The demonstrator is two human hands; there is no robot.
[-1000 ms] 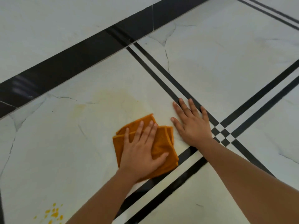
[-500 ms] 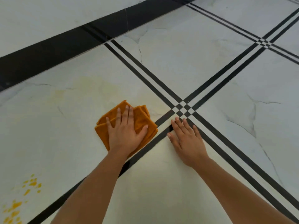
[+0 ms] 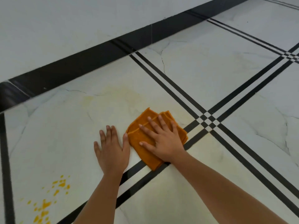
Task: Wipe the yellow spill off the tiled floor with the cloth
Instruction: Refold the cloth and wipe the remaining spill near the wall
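While the right hand (image 3: 163, 141) presses flat, fingers spread, on the folded orange cloth (image 3: 135, 139), the left hand (image 3: 111, 151) lies open on the tiled floor (image 3: 64, 126) just beside it. The yellow spill (image 3: 62, 185) sits well left of the cloth.

Pale wall (image 3: 64, 29) above a glossy black skirting band (image 3: 97, 57)

A polished tiled floor (image 3: 210, 75) is seen, pale stone-look with grey veins and a soft sheen. Glossy black stripes (image 3: 142, 185) are set into it. The cloth (image 3: 135, 139) is shown as matt orange fabric, hemmed. At the far side, a black skirting (image 3: 80, 67) is caught shining below a matt wall (image 3: 64, 21).
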